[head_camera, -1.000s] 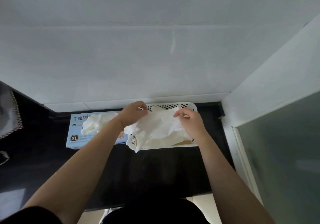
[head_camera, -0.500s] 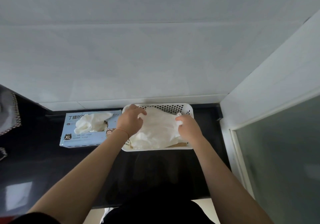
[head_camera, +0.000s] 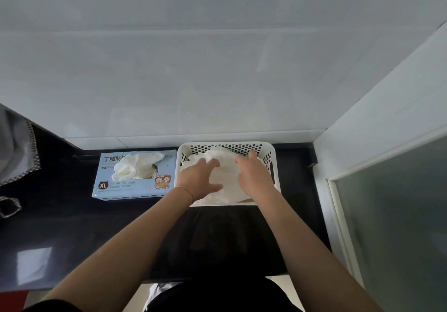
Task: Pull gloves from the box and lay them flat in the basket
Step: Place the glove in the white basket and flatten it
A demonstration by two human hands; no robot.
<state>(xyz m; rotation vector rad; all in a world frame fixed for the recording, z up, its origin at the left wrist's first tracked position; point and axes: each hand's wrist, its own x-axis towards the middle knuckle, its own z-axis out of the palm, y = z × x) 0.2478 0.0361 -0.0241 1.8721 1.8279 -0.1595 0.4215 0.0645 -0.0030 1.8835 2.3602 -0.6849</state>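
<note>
L hand (head_camera: 198, 178) + R hand (head_camera: 254, 176) flat, pressing gloves (head_camera: 226, 166) in basket (head_camera: 275, 164) | box (head_camera: 135, 174) adj left

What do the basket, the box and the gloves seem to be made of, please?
Basket: white moulded plastic, likely; its walls are punched with even round holes. Box: light blue printed cardboard, slightly glossy, probably. Gloves: thin, milky white, limp film that crumples; the look suggests a disposable kind, exact material unclear.
</note>
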